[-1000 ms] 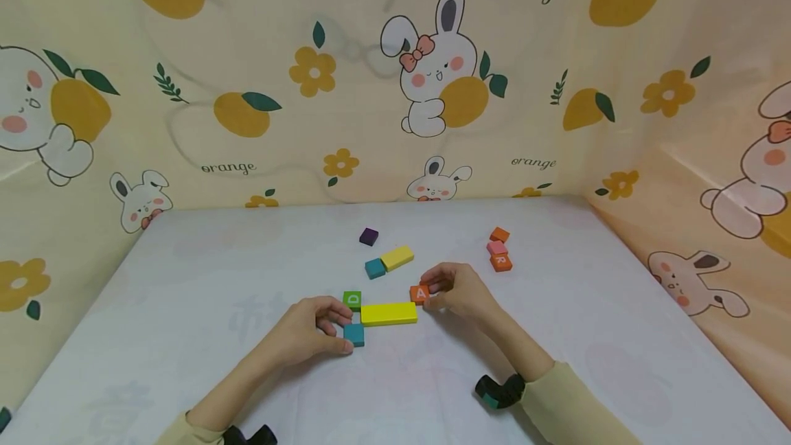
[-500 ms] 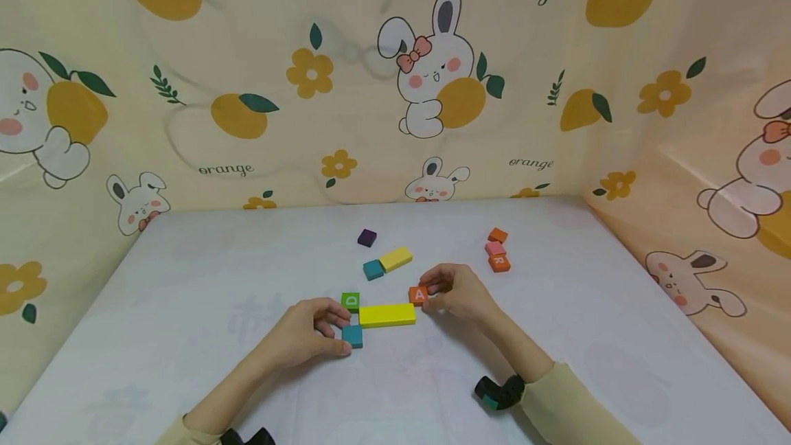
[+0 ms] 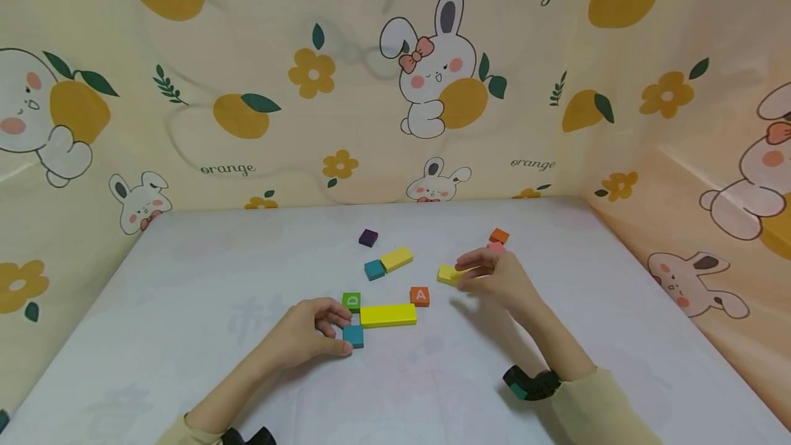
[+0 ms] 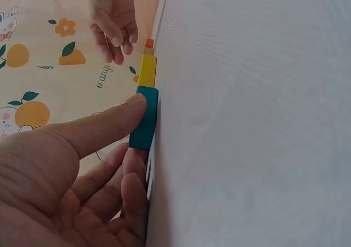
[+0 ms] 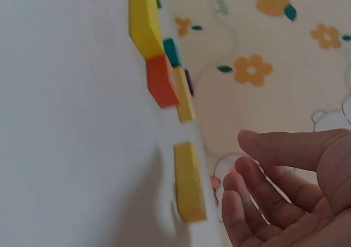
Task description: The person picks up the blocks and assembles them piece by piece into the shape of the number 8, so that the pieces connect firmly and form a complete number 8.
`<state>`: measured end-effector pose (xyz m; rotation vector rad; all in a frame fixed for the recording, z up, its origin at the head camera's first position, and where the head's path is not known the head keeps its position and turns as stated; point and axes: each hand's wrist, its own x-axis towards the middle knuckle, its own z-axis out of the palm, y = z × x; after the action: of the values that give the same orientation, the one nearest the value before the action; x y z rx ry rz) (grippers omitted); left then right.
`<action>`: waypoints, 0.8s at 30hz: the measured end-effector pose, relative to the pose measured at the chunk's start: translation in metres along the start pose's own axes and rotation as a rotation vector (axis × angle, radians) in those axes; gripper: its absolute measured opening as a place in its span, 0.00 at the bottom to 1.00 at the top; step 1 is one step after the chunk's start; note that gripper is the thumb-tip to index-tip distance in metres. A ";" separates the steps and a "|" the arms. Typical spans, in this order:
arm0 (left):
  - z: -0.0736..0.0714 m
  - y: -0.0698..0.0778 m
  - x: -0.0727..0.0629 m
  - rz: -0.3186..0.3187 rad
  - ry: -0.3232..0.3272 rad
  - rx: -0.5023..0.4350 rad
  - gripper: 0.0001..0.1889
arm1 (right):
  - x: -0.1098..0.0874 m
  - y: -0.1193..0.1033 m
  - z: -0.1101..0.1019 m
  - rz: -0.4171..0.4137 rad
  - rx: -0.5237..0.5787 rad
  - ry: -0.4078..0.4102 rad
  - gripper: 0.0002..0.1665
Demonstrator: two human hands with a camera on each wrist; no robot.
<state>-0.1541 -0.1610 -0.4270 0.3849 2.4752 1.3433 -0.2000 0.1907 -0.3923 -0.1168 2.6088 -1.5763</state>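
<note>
My left hand (image 3: 312, 328) pinches a teal block (image 3: 353, 336) lying on the table, with the thumb on its near side, as the left wrist view (image 4: 143, 123) also shows. A long yellow block (image 3: 388, 316) lies just right of it, between a green block marked D (image 3: 351, 302) and an orange block marked A (image 3: 419, 297). Over the right part of the table hovers my right hand (image 3: 500, 280), fingers loosely bent and holding nothing. It partly covers a short yellow block (image 3: 448, 275); in the right wrist view that yellow block (image 5: 190, 184) sits apart from the fingertips.
Farther back lie a second teal block (image 3: 374, 270) touching another yellow block (image 3: 397, 259), and a dark purple block (image 3: 368, 237). An orange block (image 3: 499, 235) and a pink block (image 3: 496, 246) show behind my right hand. A patterned cloth stands behind the table.
My right hand has left the orange A block and moved right and back, uncovering the short yellow block and hiding the orange R block. The left hand stays on the teal block.
</note>
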 end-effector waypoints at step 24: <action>0.000 0.001 -0.001 -0.026 -0.009 -0.025 0.25 | 0.012 0.059 -0.097 0.020 -0.150 0.086 0.29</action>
<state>-0.1533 -0.1605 -0.4265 0.3510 2.4459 1.3578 -0.2239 0.3022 -0.3999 -0.0332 2.7833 -1.4079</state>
